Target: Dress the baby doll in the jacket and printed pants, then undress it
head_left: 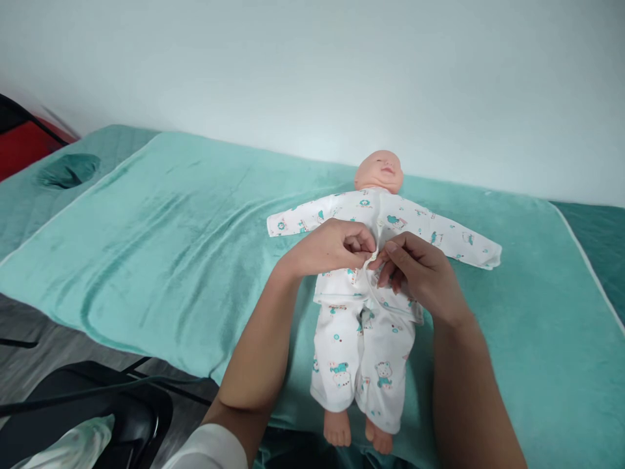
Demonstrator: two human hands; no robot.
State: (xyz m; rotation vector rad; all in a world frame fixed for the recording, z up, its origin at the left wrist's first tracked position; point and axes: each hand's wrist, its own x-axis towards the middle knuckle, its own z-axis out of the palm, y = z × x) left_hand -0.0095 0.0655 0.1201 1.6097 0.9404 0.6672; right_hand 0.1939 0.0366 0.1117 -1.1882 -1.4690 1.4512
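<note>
A baby doll (379, 172) lies on its back, head toward the wall and bare feet toward me. It wears a white printed top (336, 207) with long sleeves spread sideways and matching trousers (336, 345). My left hand (342, 246) pinches the top's front edge at the doll's middle. Across from it, my right hand (415, 264) pinches the other side of the same front opening, fingertips almost meeting. Above my hands the front edges lie together up to the neck; below them the flaps part slightly. Whatever fastener sits between my fingertips is too small to make out.
A turquoise blanket (161, 234) with soft folds covers a padded table (24, 202) that has a round hole (68, 170) at its left end. A white wall (312, 78) runs behind. At lower left stands a black chair (88, 404) with a printed cloth (73, 446) on it.
</note>
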